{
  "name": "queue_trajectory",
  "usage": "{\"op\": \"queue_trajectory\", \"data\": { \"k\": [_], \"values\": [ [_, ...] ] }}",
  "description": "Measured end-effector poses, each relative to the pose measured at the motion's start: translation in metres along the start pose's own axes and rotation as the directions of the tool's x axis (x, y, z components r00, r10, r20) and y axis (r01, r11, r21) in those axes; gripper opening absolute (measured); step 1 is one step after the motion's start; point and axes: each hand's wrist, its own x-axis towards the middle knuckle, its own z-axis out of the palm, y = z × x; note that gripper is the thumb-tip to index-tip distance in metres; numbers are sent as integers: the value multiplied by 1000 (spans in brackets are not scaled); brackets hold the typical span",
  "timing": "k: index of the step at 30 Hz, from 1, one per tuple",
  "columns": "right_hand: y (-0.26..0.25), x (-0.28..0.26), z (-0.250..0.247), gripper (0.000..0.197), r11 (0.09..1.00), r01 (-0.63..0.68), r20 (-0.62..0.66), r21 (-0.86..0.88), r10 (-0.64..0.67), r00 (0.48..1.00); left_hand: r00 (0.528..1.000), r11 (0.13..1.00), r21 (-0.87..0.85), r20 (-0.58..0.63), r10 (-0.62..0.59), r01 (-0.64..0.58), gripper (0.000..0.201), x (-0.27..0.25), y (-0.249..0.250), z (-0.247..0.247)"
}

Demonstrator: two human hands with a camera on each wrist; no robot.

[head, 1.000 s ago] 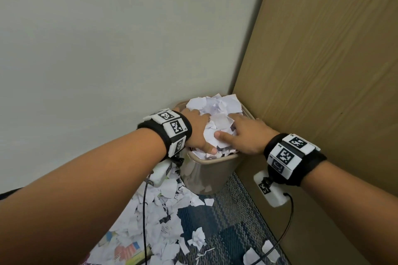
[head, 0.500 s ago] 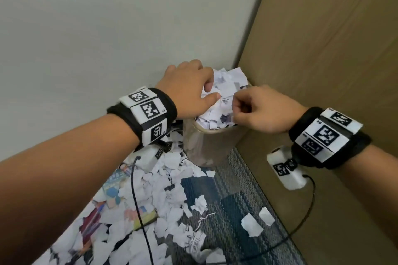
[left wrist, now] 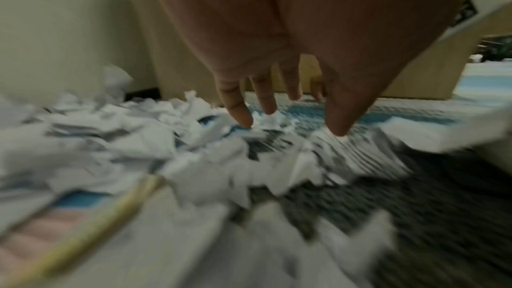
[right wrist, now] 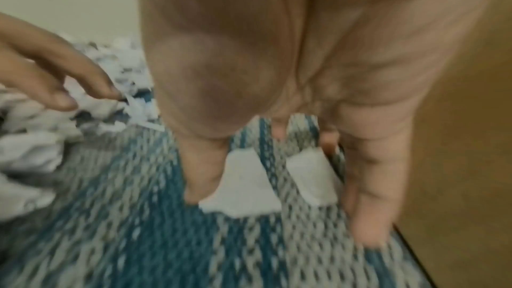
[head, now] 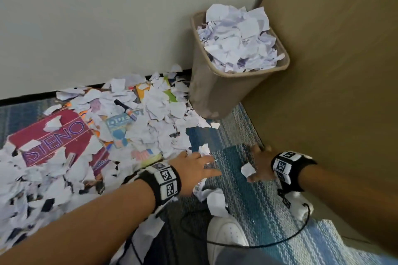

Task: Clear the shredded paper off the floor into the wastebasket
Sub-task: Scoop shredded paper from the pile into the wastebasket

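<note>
**Paper scraps cover floor beside full bin**

Torn paper (head: 150, 118) litters the carpet (head: 269, 211) left of the bin (head: 217, 92), which stands heaped in the corner. The left hand (head: 193, 170), fingers (left wrist: 238, 108) spread, touches the pile's edge. The right hand (head: 261, 163), fingers (right wrist: 365, 183) straight, presses two scraps (right wrist: 243, 187) near the wooden panel (head: 333, 71).

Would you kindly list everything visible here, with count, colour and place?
wastebasket: one, tan, in the corner, heaped with paper
shredded paper: many scraps, white, floor left of the wastebasket
steno pad: one, red, under scraps at left
carpet: blue and white weave
wooden panel: tan, right
wall: pale, behind
shoe: white, bottom centre
left hand: open, on scraps
right hand: open, two scraps beneath it
</note>
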Motion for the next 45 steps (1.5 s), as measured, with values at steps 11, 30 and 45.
{"op": "queue_trajectory", "data": {
  "k": [11,30,45],
  "values": [
    [-24,19,-14,23,968,181,-178,173,-150,973,992,998,-56,-121,32,-39,24,10,-13,23],
    [-95,30,-25,45,836,502,-385,221,-398,833,750,752,-522,-282,-598,403,49,-77,-94,42],
    [-145,30,-79,20,791,569,-508,226,-403,761,839,775,-524,-190,-510,352,11,-98,-134,26]
  ]
}}
